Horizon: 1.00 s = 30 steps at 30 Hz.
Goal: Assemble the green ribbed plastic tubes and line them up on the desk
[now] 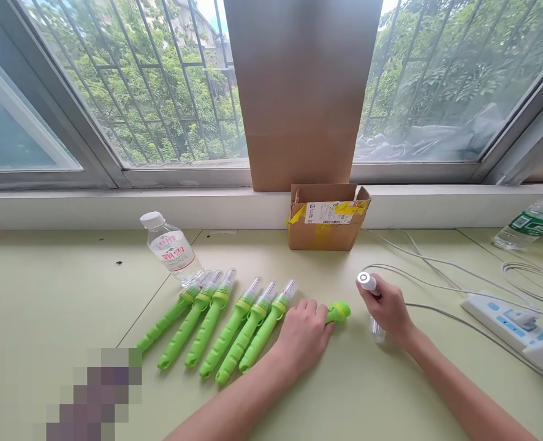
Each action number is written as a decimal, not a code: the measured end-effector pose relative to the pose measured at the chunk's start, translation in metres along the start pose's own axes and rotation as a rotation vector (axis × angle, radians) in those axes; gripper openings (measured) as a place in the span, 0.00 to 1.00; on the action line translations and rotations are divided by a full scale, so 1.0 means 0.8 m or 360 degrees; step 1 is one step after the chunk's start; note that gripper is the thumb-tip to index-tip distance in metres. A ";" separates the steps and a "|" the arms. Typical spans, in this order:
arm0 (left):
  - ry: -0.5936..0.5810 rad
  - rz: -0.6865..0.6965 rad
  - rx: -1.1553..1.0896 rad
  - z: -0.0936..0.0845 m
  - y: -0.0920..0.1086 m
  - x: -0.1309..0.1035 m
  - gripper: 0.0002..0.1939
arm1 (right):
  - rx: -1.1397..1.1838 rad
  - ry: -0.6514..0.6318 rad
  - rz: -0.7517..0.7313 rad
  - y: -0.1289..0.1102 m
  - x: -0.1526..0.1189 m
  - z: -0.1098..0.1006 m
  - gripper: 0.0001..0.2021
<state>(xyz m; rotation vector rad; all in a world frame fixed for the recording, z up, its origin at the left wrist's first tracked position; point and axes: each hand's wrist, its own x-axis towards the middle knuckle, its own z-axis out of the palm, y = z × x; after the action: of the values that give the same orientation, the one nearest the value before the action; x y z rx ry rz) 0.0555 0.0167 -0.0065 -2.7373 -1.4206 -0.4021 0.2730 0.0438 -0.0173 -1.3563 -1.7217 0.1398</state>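
Observation:
Under my left hand (304, 331) lies a green handle (339, 312); the fingers are wrapped round it and its ribbed, capless end sticks out to the right. My right hand (388, 304) is closed round a white-ended cylinder (367, 282), held upright. Just below that hand a clear plastic cap (377, 329) shows, partly hidden by the fingers. Left of my left hand, several green sticks with clear tops lie side by side, the nearest being one green stick (265, 334). The far-left stick (163, 324) has its lower end blurred out.
A clear bottle (174, 250) stands behind the sticks. An open cardboard box (324, 236) sits by the window ledge. At the right are a power strip (505, 321), white cables and a tilted green-labelled bottle (531, 222). A pixelated patch covers the lower left.

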 end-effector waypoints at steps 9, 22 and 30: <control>-0.0028 -0.0051 0.0019 -0.011 -0.027 -0.023 0.09 | -0.0252 -0.0136 0.0001 -0.013 -0.001 0.014 0.11; 0.0038 0.0024 0.0129 -0.013 -0.038 -0.034 0.07 | -0.0571 -0.0184 -0.0562 -0.026 0.017 0.017 0.06; 0.0191 0.0036 0.0159 -0.005 -0.036 -0.039 0.10 | -0.0398 -0.0224 -0.0472 -0.040 -0.017 0.019 0.11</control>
<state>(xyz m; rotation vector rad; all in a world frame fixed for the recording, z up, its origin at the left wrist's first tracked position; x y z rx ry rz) 0.0139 0.0081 -0.0125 -2.6008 -1.3416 -0.4721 0.2394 0.0265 -0.0150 -1.2722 -2.0930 -0.1558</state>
